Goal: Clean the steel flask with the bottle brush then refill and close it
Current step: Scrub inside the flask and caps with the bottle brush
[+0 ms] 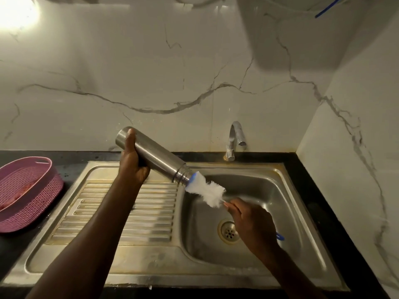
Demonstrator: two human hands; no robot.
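Now your left hand [132, 167] grips the steel flask [151, 156], and your right hand [250, 221] grips the bottle brush [206, 189] at its mouth. You're mid-scrub, I judge; rinsing, refilling and closing remain.

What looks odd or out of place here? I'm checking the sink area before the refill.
Little stands out. The steel flask is tilted mouth-down over the sink, as brushing calls for, with the bottle brush at its mouth. The tap is not running. Brownish staining rings the drain. No cap is in view.
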